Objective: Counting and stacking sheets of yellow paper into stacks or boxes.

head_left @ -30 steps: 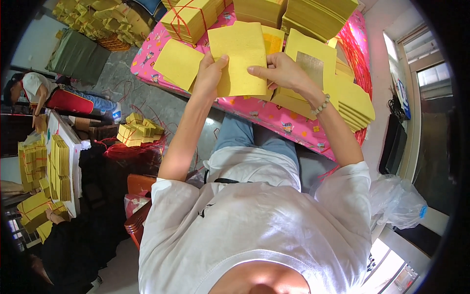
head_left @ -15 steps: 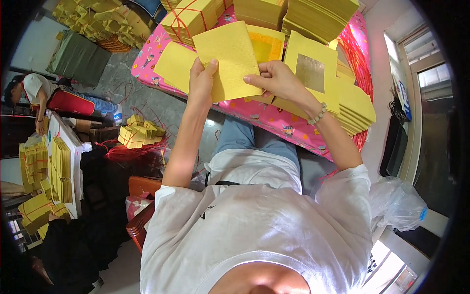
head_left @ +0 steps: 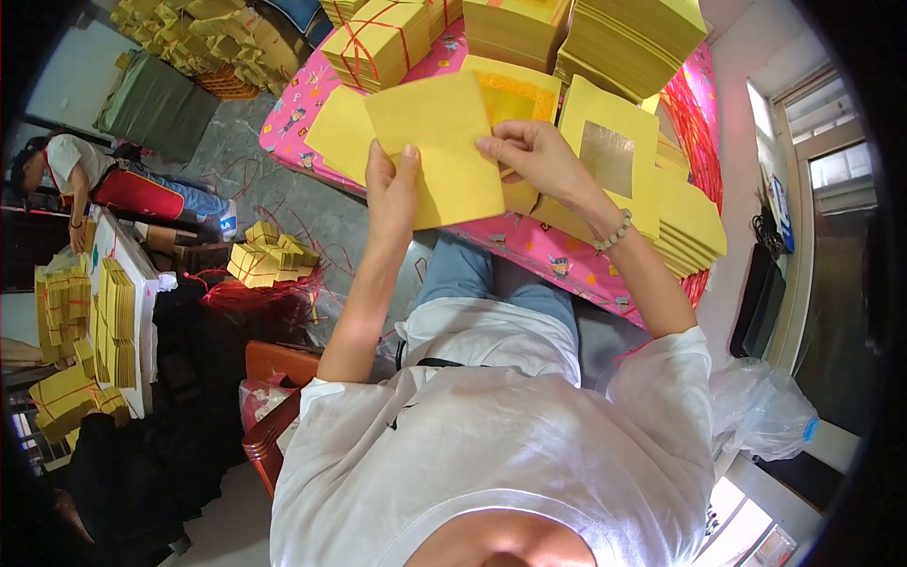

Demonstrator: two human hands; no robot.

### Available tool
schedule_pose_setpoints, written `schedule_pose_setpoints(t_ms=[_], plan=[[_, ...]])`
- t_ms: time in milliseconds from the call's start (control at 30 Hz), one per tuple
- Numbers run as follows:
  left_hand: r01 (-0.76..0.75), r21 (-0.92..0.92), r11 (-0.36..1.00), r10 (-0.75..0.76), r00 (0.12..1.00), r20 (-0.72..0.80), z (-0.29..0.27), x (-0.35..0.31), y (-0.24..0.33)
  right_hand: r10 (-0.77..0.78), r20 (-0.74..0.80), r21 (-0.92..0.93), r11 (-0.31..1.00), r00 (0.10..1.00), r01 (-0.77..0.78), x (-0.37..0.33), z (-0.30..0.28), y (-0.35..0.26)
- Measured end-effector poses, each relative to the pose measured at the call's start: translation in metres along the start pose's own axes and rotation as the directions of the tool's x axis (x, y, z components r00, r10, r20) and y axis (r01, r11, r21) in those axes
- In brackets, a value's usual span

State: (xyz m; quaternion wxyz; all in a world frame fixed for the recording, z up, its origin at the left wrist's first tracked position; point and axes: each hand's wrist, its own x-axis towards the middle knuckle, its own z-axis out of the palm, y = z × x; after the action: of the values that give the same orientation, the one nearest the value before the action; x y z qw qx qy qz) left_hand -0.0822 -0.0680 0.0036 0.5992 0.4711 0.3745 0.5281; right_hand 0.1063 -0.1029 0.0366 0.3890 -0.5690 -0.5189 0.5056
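Over the near edge of the table, a rectangular piece of plain yellow paper is held up between my two hands; whether it is one sheet or several I cannot tell. My left hand grips its lower left side, thumb on top. At the right edge my right hand pinches the paper, fingers curled behind it. Just beyond lies a yellow sheet with an orange pattern. Right of my right hand is a yellow sheet with a metallic foil square. Another yellow sheet lies to the left.
The table has a pink printed cover. Tall yellow paper stacks and a red-tied bundle stand at its back. Red strings hang along the right. A wooden chair is at my left. Another person bends over a white table.
The held paper has come lower, toward me, and tilted a little. My right hand now pinches higher along its right edge. My left hand has come down with the paper.
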Motion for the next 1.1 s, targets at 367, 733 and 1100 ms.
schedule_pose_setpoints(t_ms=[367, 733, 1100], plan=[[0.07, -0.027, 0.997, -0.068, 0.996, 0.051, -0.014, -0.031, -0.008, -0.057, -0.087, 0.02, 0.998, 0.995, 0.059, 0.025, 0.004, 0.004], [0.117, -0.093, 0.989, -0.13, 0.98, -0.149, -0.043, -0.036, -0.001, -0.068, 0.245, -0.37, 0.915, 0.967, 0.158, 0.005, 0.04, 0.001], [0.045, -0.083, 0.996, -0.066, 0.961, -0.269, -0.082, 0.01, 0.001, -0.047, 0.304, -0.324, 0.934, 0.952, 0.149, 0.056, 0.059, -0.011]])
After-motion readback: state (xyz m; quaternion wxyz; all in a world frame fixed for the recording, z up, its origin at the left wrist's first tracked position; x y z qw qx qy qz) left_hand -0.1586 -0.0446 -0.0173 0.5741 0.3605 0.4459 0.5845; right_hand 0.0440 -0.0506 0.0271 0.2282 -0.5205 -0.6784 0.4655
